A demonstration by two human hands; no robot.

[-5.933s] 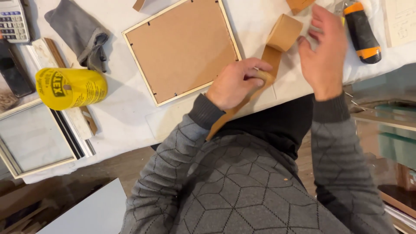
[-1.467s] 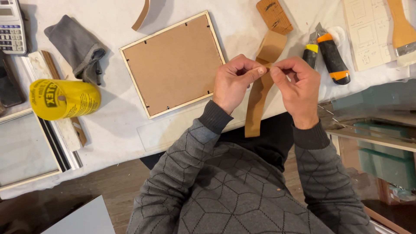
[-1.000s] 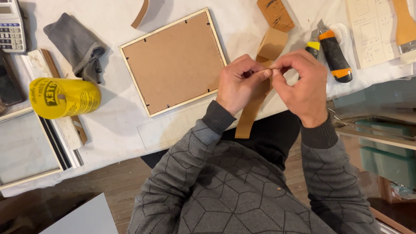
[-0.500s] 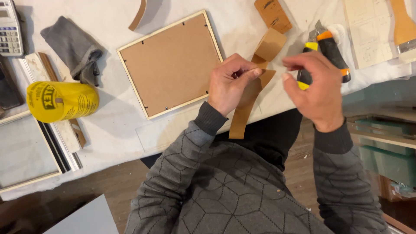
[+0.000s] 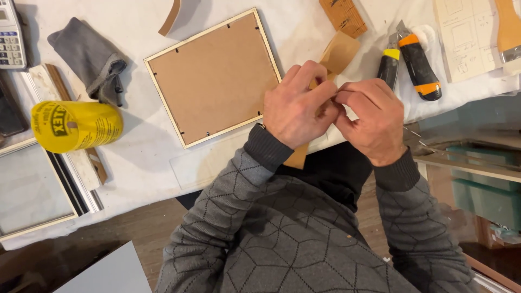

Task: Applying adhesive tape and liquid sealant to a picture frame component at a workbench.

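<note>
My left hand (image 5: 296,106) and my right hand (image 5: 372,116) meet over the table's front edge, fingertips pinched together on a strip of brown paper tape (image 5: 339,51). The strip runs from above the hands down under them; its lower end (image 5: 297,158) hangs past the table edge. A picture frame (image 5: 214,76) lies face down, brown backing up, just left of my left hand. How the tape sits between the fingers is hidden.
Two utility knives (image 5: 418,65) with yellow and orange trim lie right of the hands. A yellow can (image 5: 76,126) lies on its side at left, with a grey cloth (image 5: 89,57), a calculator (image 5: 12,35) and another frame (image 5: 32,190). A white sheet (image 5: 135,152) covers the table.
The hands pinched the tape together, my right hand drew away to the right half a second ago, and now it is back against the left hand on the strip.
</note>
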